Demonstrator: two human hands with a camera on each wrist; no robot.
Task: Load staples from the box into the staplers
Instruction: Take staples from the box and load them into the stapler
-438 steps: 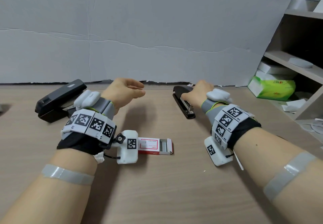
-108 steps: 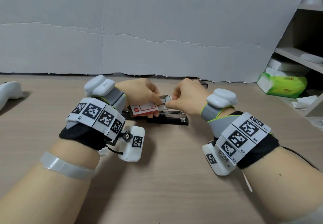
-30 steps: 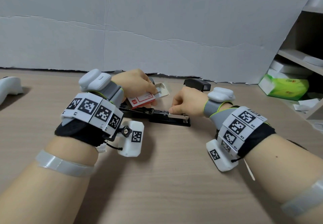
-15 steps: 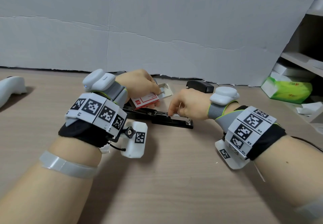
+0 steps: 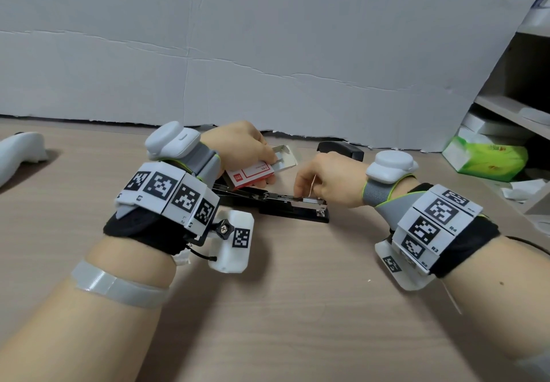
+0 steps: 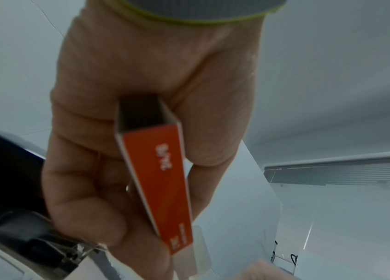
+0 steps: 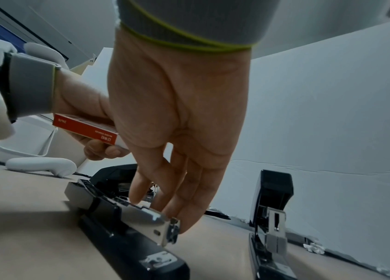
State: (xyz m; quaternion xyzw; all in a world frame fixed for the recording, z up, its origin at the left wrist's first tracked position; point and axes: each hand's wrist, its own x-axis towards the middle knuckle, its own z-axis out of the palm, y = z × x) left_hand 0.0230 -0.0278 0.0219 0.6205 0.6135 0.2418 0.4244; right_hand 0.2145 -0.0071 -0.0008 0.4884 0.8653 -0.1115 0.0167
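Showing "24/6", staple box (image 6: 158,181).

Right hand (image 7: 177,117) fingertips (image 7: 136,197) touch open stapler (image 7: 127,223) channel.

The red staple box (image 6: 163,181) bore "24/6" in white on its narrow side. The right wrist band's (image 5: 431,226) marker tiles carried "R2", "R3" and "R4"; other print was too small.

Behind each hand (image 5: 238,146) (image 5: 330,179) sits a grey strap edged in lime green, then a white pod, a black wristband with white square-code tiles, and a clear band, possibly tape, up the forearm.
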